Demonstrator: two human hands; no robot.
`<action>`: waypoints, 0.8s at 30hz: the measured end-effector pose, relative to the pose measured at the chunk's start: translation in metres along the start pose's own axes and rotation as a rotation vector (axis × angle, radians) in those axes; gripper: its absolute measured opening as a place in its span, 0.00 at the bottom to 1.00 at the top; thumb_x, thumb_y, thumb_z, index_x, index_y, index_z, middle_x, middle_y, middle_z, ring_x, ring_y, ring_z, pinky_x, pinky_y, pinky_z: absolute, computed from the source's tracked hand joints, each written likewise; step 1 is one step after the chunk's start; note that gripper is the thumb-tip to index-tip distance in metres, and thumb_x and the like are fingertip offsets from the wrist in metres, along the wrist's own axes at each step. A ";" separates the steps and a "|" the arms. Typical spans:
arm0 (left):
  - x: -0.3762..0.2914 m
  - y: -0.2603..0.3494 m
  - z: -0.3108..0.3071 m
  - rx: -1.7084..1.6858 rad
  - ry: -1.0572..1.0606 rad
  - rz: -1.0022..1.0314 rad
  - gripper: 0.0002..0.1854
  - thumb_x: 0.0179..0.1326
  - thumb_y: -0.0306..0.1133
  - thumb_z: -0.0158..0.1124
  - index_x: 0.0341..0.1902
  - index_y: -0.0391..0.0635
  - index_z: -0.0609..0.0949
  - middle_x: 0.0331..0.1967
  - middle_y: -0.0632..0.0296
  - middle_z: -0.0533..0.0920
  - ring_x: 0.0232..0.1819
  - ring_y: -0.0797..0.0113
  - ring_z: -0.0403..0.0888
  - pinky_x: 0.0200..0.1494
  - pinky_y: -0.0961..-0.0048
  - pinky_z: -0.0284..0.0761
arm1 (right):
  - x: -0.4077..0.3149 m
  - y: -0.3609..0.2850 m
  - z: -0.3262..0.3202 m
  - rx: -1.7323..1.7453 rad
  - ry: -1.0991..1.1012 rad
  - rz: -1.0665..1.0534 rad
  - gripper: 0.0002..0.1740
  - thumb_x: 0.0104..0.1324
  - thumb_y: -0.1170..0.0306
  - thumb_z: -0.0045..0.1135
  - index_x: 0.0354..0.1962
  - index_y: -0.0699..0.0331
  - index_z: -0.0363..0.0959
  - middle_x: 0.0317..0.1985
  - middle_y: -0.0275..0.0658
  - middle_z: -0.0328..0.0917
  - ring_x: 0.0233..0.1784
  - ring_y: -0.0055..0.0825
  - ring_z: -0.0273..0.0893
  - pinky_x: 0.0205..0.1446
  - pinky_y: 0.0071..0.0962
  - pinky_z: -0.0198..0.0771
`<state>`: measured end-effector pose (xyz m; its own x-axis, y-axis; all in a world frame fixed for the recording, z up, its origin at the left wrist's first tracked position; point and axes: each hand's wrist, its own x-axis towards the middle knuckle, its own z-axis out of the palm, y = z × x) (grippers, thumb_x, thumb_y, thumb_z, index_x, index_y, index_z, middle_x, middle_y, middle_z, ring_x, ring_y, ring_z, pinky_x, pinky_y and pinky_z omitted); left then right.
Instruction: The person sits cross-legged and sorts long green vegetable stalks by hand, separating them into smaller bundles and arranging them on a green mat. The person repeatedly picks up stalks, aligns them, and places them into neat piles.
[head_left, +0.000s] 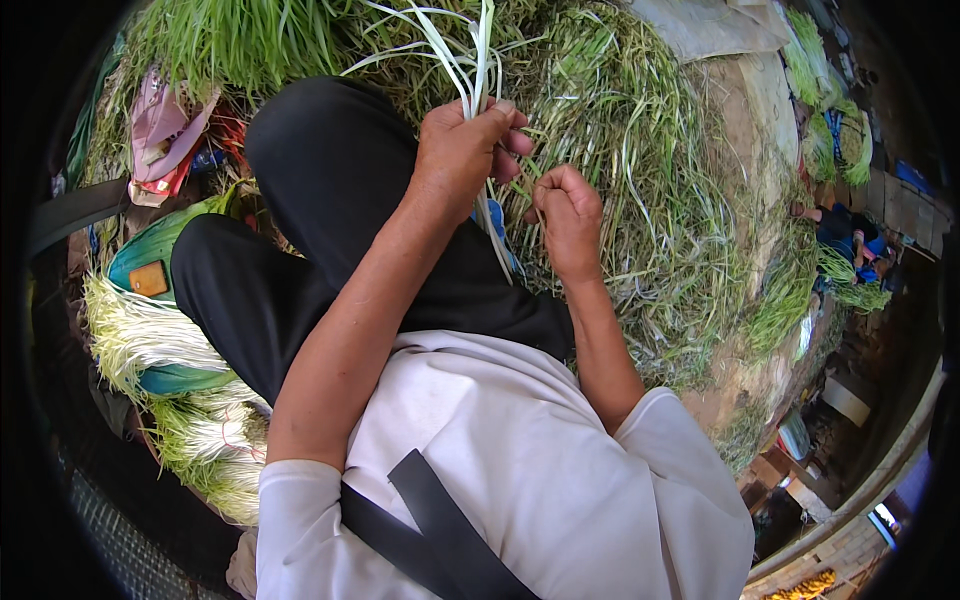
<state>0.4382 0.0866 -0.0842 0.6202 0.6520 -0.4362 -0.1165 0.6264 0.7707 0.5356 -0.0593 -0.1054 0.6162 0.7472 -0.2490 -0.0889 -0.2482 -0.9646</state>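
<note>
My left hand (471, 142) grips a small bunch of pale Chinese chives (480, 67), whose white-green blades fan out above the fist. The thin stalk ends (496, 244) hang below it, over my thigh. Just right of them, my right hand (568, 221) is curled, thumb against forefinger, on what looks like a thin leaf strip (531, 174). Both hands are above my dark trousers (330, 165) and beside a broad heap of wilted leaf scraps (645, 187).
Fresh green chives (240, 45) are piled at upper left. Pale stalks (161, 330) lie left of my knee by a small orange-brown case (148, 278), above bundles tied with red bands (225, 435). Another person (851, 236) sits far right among greens. Clear plastic sheeting (712, 30) lies at the top.
</note>
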 end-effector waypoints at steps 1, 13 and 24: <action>0.000 0.000 -0.001 -0.002 -0.002 0.002 0.11 0.71 0.34 0.59 0.38 0.38 0.84 0.25 0.60 0.85 0.16 0.75 0.76 0.21 0.76 0.74 | -0.002 0.002 -0.004 -0.012 0.006 0.009 0.07 0.66 0.79 0.47 0.27 0.65 0.71 0.24 0.29 0.69 0.24 0.17 0.68 0.31 0.22 0.70; 0.000 0.012 -0.012 -0.091 0.080 0.066 0.14 0.76 0.37 0.58 0.44 0.37 0.83 0.28 0.62 0.85 0.21 0.74 0.78 0.26 0.75 0.77 | -0.060 0.133 -0.162 -0.929 0.262 0.111 0.05 0.67 0.75 0.52 0.32 0.64 0.77 0.26 0.44 0.79 0.27 0.43 0.78 0.32 0.39 0.72; -0.001 0.002 0.001 -0.022 -0.053 -0.014 0.13 0.75 0.35 0.57 0.46 0.37 0.82 0.29 0.61 0.85 0.21 0.74 0.78 0.27 0.76 0.76 | -0.011 -0.001 -0.034 -0.525 0.074 -0.263 0.14 0.70 0.73 0.57 0.52 0.65 0.80 0.40 0.41 0.78 0.38 0.28 0.77 0.47 0.30 0.75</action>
<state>0.4383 0.0870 -0.0820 0.6622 0.6197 -0.4213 -0.1241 0.6451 0.7539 0.5556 -0.0878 -0.0984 0.6195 0.7848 0.0176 0.4619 -0.3463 -0.8166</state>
